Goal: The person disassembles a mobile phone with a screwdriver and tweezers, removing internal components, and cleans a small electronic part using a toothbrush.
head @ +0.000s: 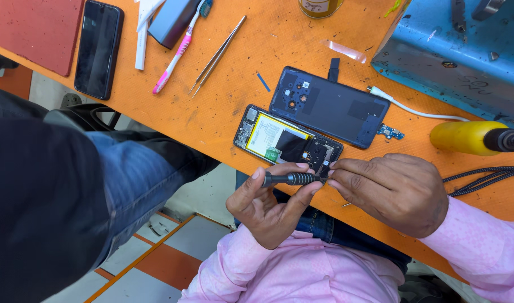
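Observation:
My left hand [266,206] is palm up just off the orange table's [212,112] front edge, fingers closed around a small dark screwdriver [290,179] lying sideways. My right hand [394,191] pinches the screwdriver's tip end with thumb and forefinger. Just above both hands lies an opened phone [279,140] with its yellow-white battery and boards exposed. Its dark back cover [327,106] rests inside up behind it.
A small flex board [390,132], white cable [414,111], yellow-handled tool [464,137] and blue machine [459,50] lie to the right. Tweezers [217,56], a pink toothbrush [175,56], black phone [98,47] and red mat [38,31] sit far left. Another person's jeans-clad leg [128,179] stands left.

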